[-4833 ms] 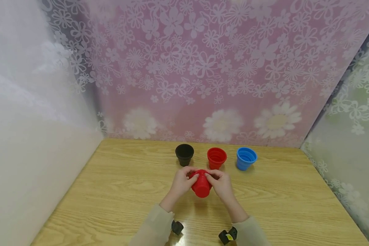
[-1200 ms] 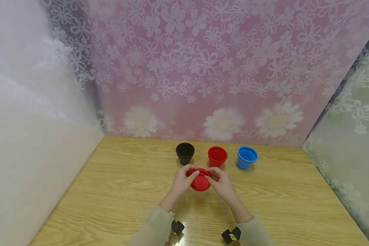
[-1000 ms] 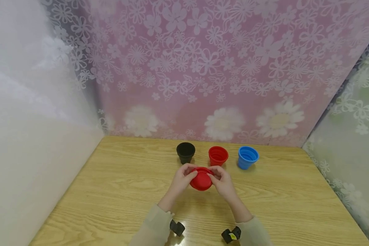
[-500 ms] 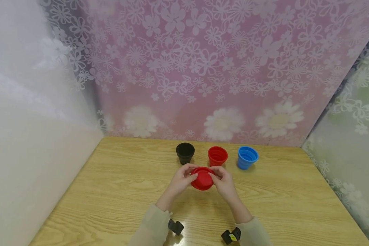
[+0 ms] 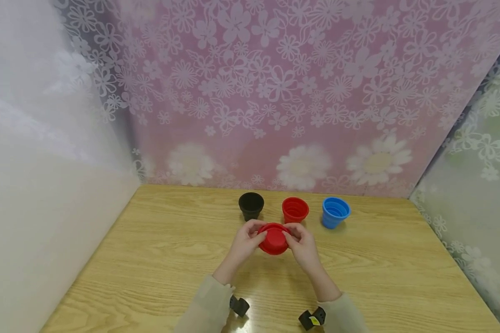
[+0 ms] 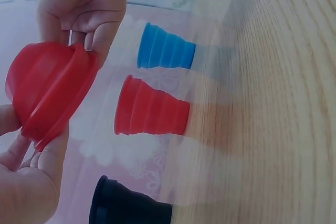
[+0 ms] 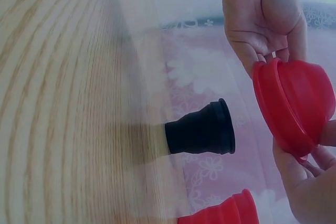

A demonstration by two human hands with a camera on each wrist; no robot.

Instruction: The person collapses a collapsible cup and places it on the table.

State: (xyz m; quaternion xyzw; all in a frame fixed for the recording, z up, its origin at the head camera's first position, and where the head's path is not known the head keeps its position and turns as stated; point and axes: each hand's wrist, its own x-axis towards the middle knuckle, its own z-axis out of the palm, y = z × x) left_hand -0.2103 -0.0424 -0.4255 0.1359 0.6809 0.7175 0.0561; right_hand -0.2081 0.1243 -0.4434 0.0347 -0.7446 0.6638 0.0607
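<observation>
Wooden table point(image 5: 171, 259) below a flowered wall point(image 5: 216, 157); above it, my left hand point(image 5: 245, 243) and right hand point(image 5: 304, 244) pinch opposite sides of a squat red cup point(image 5: 274, 242), base facing me, neither hand nearer.

Left hand point(image 5: 245, 240), right hand point(image 5: 303, 243) pinch red cup point(image 5: 274, 241); three cups point(image 5: 295, 210) in row behind

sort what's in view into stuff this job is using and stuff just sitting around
In use:
held red cup, partly collapsed
left grip and right grip, holding it from either side

Apparently just standing about on the table:
black cup
standing red cup
blue cup
</observation>
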